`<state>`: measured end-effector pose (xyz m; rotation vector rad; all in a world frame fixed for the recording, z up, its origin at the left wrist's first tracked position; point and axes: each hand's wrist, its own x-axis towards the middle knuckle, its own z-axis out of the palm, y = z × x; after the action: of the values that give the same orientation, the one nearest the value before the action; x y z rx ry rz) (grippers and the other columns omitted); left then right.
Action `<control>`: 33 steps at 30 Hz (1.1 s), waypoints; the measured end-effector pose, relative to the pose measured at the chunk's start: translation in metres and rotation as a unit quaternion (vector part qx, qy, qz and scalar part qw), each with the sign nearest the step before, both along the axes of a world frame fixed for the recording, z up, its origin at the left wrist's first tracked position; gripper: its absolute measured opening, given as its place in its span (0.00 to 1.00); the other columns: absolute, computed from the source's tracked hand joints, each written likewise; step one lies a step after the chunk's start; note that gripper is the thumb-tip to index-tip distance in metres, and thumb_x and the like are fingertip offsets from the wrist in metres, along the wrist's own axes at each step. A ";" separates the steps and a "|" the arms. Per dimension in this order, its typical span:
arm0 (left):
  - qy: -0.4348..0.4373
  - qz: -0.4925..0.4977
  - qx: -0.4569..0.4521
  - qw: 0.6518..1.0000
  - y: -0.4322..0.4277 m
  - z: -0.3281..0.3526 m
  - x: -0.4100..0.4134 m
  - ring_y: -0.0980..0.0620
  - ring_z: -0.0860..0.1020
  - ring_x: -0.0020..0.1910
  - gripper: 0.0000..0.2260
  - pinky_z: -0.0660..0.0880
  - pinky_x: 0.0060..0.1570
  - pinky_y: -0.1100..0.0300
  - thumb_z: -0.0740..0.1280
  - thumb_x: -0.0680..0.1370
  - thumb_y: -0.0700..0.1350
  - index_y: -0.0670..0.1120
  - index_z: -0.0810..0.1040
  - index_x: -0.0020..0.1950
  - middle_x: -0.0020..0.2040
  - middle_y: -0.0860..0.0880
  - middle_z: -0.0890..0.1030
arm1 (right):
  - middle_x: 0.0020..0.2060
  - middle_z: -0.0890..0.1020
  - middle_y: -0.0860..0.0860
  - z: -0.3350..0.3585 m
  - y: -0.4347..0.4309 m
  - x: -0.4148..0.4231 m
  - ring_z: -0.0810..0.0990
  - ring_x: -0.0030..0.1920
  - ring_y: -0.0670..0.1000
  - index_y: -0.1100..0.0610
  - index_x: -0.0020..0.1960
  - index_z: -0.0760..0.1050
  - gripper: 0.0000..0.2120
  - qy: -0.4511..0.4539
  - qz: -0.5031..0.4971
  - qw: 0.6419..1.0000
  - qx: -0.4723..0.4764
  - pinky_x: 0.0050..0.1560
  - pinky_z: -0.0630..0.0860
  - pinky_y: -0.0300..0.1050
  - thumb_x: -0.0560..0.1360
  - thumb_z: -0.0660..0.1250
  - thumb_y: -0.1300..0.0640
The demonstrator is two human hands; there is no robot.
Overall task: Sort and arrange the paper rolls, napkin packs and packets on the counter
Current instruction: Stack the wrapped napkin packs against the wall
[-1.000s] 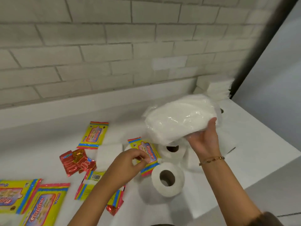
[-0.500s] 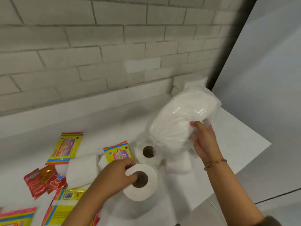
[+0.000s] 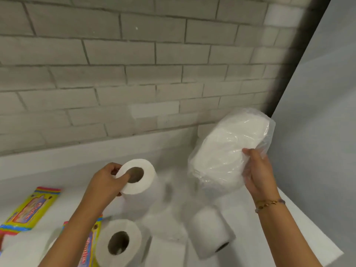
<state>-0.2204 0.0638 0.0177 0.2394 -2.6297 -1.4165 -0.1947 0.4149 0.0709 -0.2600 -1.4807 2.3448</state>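
Note:
My left hand (image 3: 107,181) holds a white paper roll (image 3: 143,187) lifted above the white counter (image 3: 300,236), thumb at the edge of its core hole. My right hand (image 3: 257,171) grips a plastic-wrapped pack of white napkins (image 3: 229,151), tilted in the air near the counter's right end. Below, a second roll (image 3: 121,242) stands on end and a third roll (image 3: 211,231) lies on its side. A yellow "Giggles" packet (image 3: 32,208) lies at the left, and another such packet (image 3: 89,247) is partly hidden under my left forearm.
A grey brick wall (image 3: 134,74) backs the counter. A white folded napkin stack (image 3: 166,253) lies between the two lower rolls. The counter ends at the right, where a dark post (image 3: 300,54) and a pale wall stand. More white paper sits at the bottom left corner.
My left hand closed on a paper roll and lifted it off the counter. My right hand kept the napkin pack and carried it further right. The view shifted right.

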 end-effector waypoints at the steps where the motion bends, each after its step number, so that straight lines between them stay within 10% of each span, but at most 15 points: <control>1: -0.019 0.015 -0.003 1.000 0.015 -0.007 -0.011 0.53 0.80 0.33 0.06 0.78 0.26 0.58 0.71 0.70 0.49 0.53 0.75 0.43 0.41 0.55 0.79 | 0.52 0.83 0.50 0.002 0.018 -0.008 0.83 0.51 0.50 0.51 0.57 0.75 0.15 0.000 0.001 1.000 0.022 0.47 0.80 0.44 0.74 0.61 0.64; 11: -0.135 0.105 -0.061 0.983 0.127 -0.049 -0.090 0.49 0.78 0.29 0.19 0.81 0.39 0.51 0.67 0.73 0.52 0.41 0.72 0.56 0.35 0.51 0.74 | 0.48 0.80 0.41 -0.012 0.119 -0.055 0.80 0.45 0.44 0.36 0.49 0.71 0.17 -0.068 0.054 0.953 0.291 0.37 0.75 0.37 0.73 0.66 0.59; 19: -0.199 0.057 -0.132 0.969 0.140 -0.061 -0.090 0.42 0.78 0.48 0.24 0.75 0.46 0.54 0.64 0.75 0.54 0.41 0.68 0.66 0.56 0.40 0.79 | 0.45 0.76 0.27 -0.005 0.119 -0.055 0.76 0.46 0.32 0.28 0.51 0.66 0.24 0.066 0.059 0.880 0.467 0.37 0.73 0.25 0.74 0.63 0.59; 22: -0.115 0.058 -0.102 0.986 0.154 -0.036 -0.082 0.42 0.76 0.56 0.25 0.73 0.55 0.52 0.65 0.75 0.56 0.43 0.69 0.66 0.62 0.41 0.76 | 0.47 0.79 0.38 0.000 0.110 -0.054 0.74 0.49 0.42 0.40 0.59 0.68 0.20 0.157 0.027 0.752 0.639 0.44 0.77 0.36 0.71 0.64 0.60; 24: -0.105 0.013 0.099 0.989 0.168 -0.004 -0.073 0.45 0.77 0.53 0.24 0.73 0.53 0.53 0.63 0.75 0.60 0.45 0.73 0.64 0.60 0.44 0.78 | 0.54 0.82 0.50 -0.002 0.105 -0.057 0.72 0.54 0.50 0.51 0.62 0.68 0.25 0.300 -0.021 0.583 0.755 0.53 0.77 0.48 0.68 0.69 0.63; 26: -0.197 -0.139 0.321 0.916 0.180 0.024 -0.060 0.46 0.80 0.53 0.28 0.75 0.53 0.54 0.59 0.73 0.66 0.47 0.77 0.61 0.57 0.44 0.81 | 0.60 0.80 0.53 -0.003 0.099 -0.057 0.73 0.59 0.55 0.52 0.62 0.69 0.20 0.426 -0.032 0.473 0.770 0.60 0.73 0.53 0.72 0.66 0.64; 29: -0.253 -0.245 0.450 0.821 0.182 0.042 -0.041 0.44 0.82 0.50 0.30 0.79 0.47 0.54 0.68 0.67 0.65 0.42 0.81 0.56 0.50 0.40 0.84 | 0.65 0.75 0.51 -0.016 0.093 -0.053 0.74 0.64 0.56 0.50 0.62 0.68 0.15 0.511 -0.015 0.407 0.757 0.67 0.66 0.57 0.77 0.64 0.58; 33: -0.183 -0.282 0.446 0.830 0.177 0.038 -0.029 0.43 0.82 0.50 0.27 0.80 0.44 0.54 0.79 0.58 0.45 0.44 0.80 0.57 0.52 0.41 0.83 | 0.74 0.60 0.52 -0.028 0.096 -0.047 0.59 0.74 0.56 0.47 0.71 0.59 0.27 0.469 0.002 0.353 0.810 0.71 0.54 0.66 0.76 0.65 0.55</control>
<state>-0.2499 0.2408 0.0560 -0.2385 -2.1099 -3.0115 -0.2421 0.5110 0.0429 1.2789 -1.9723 -0.2235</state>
